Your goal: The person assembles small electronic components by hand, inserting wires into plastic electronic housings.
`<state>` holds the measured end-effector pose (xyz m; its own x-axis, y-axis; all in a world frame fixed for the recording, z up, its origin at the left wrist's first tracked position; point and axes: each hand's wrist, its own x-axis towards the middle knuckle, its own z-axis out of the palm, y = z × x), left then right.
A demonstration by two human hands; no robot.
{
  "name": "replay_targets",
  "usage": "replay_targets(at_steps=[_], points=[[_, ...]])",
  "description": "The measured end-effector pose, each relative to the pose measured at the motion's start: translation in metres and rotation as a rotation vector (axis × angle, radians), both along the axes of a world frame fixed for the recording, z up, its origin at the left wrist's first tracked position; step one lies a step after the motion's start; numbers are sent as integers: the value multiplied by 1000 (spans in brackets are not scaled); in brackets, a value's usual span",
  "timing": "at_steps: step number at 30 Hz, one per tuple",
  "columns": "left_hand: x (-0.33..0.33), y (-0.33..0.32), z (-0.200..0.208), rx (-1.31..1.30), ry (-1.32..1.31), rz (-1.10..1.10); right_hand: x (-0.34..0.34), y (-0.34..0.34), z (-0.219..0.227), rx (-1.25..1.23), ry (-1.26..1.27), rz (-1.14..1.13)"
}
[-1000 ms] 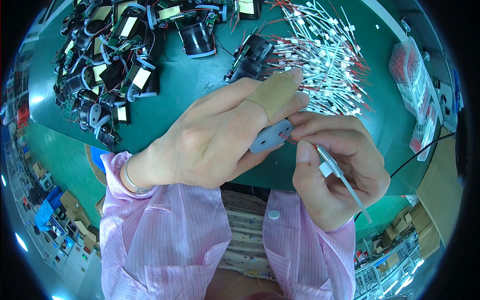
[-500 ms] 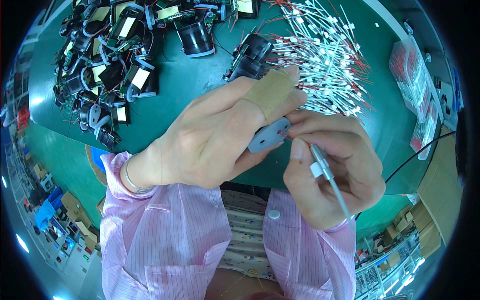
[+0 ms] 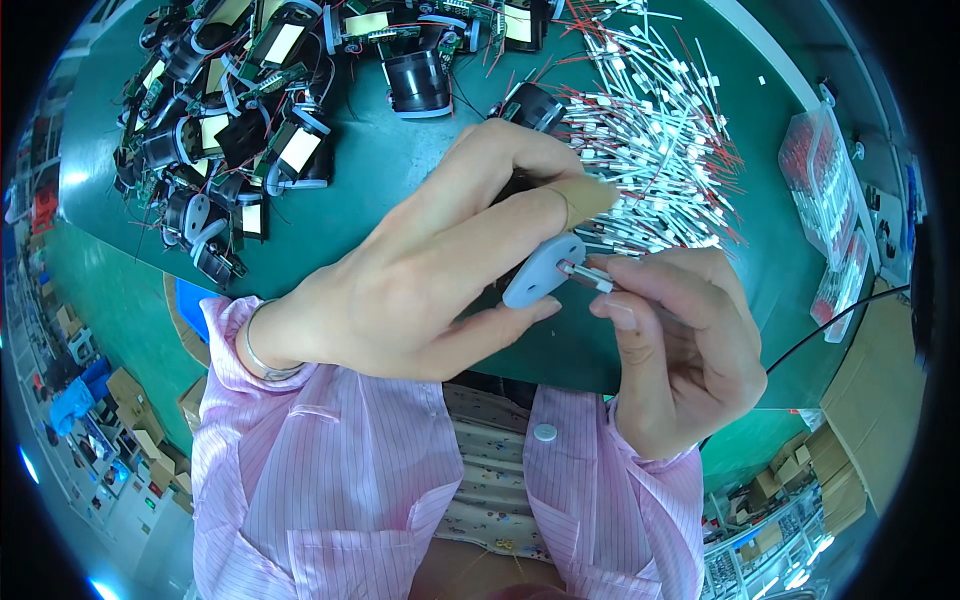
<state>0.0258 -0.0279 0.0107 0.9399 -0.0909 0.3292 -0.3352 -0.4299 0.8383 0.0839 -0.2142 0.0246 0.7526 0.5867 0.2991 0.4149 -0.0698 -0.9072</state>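
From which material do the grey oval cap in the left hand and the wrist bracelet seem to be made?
Grey oval cap: probably matte plastic, from its even, dull colour; rubber is possible. Bracelet: likely polished metal, judging by its silvery shine.

From my remote view, I can read no lettering, numbers or signs; pale rectangular labels [image 3: 300, 149] on black modules [image 3: 320, 165] look illegible.

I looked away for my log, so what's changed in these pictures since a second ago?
The slim silver metal cylinder with a white tag moved up and left, from across the right hand to the hole in the grey oval disc; the left hand still holds that disc. The piles of black round housings and thin white tubes stayed put.
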Motion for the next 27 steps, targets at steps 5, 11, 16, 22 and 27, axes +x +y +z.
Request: replay_targets(at_steps=[5, 11, 16, 22, 27], points=[[2, 9, -9, 70, -108, -44, 2, 4, 6, -184, -180, -52], [0, 12, 8, -146, 257, -145, 7, 0, 2, -246, -215, -2], [-6, 14, -1, -438, 284, -163, 14, -3, 6, -178, -82, 21], [-7, 11, -5, -359, 307, -165, 19, -4, 2, -144, 29, 185], [-7, 2, -9, -106, 58, 17, -5, 12, -1, -319, -416, -125]])
